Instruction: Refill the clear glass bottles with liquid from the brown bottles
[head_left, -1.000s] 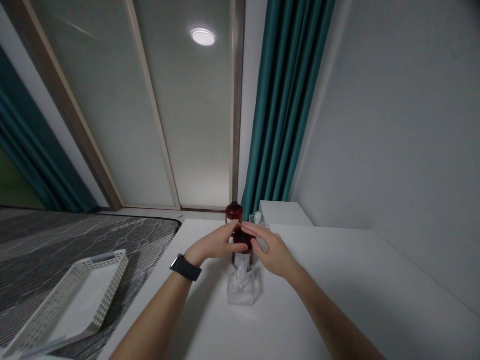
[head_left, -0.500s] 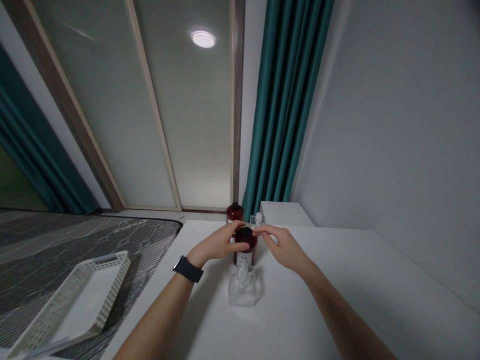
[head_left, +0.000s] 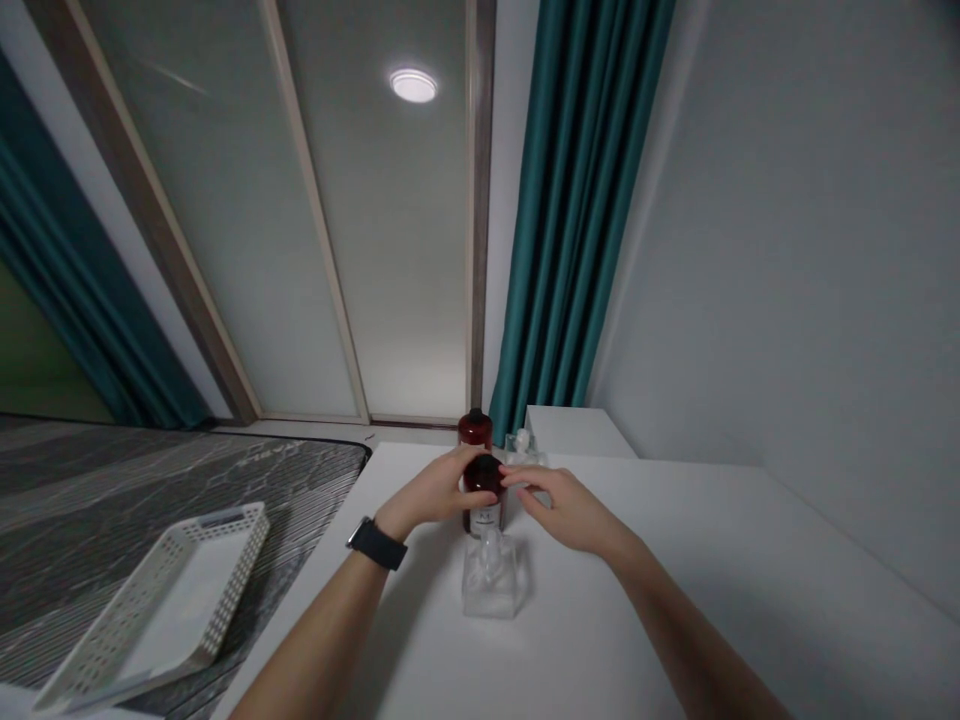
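Our left hand (head_left: 437,488) curved its fingers and thumb around the near brown bottle (head_left: 484,478), which stood upright at the far edge of the white desk (head_left: 585,620), left of its middle. Our right hand (head_left: 574,508) held its fingers loosely bent and close together at the bottle's black cap (head_left: 486,462), though we could not tell whether they pinched it. The clear pump bottle (head_left: 490,578) stood just in front, and the far brown bottle (head_left: 475,430) just behind.

It looks like a room in a home: teal curtains (head_left: 581,220) hang beside frosted sliding doors (head_left: 390,250), with a patterned grey rug (head_left: 300,500) on the left and a plain white table (head_left: 585,620).
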